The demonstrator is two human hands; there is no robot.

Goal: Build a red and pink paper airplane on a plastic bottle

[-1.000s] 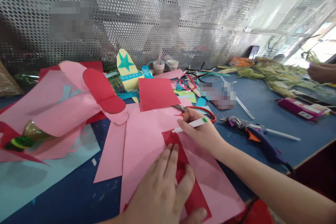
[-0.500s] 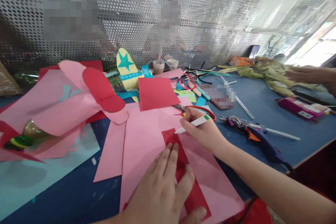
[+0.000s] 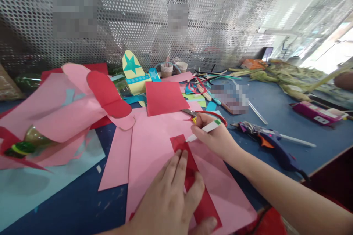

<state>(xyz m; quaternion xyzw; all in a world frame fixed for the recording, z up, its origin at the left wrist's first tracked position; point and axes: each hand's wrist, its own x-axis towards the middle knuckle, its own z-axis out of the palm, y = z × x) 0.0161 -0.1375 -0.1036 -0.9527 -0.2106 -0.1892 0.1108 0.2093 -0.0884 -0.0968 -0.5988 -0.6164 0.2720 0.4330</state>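
Observation:
My left hand lies flat with its fingers out, pressing a red paper strip onto a large pink sheet. In my right hand is a white marker with a green end, its tip at the right edge of the strip near the top. Scissors with red handles lie partly hidden behind my right hand. Just beyond them sits a red paper square on the pink sheet's far edge.
A glue gun lies to the right on the blue table. On the left a bottle wrapped in pink paper rests on its side. Paper scraps, sticks, a phone-like slab and a purple box lie further back, before a perforated metal wall.
My right hand and the marker have shifted slightly right, to the strip's edge. My left hand stays put. At far right, another person's hand has moved back from the dried leaves.

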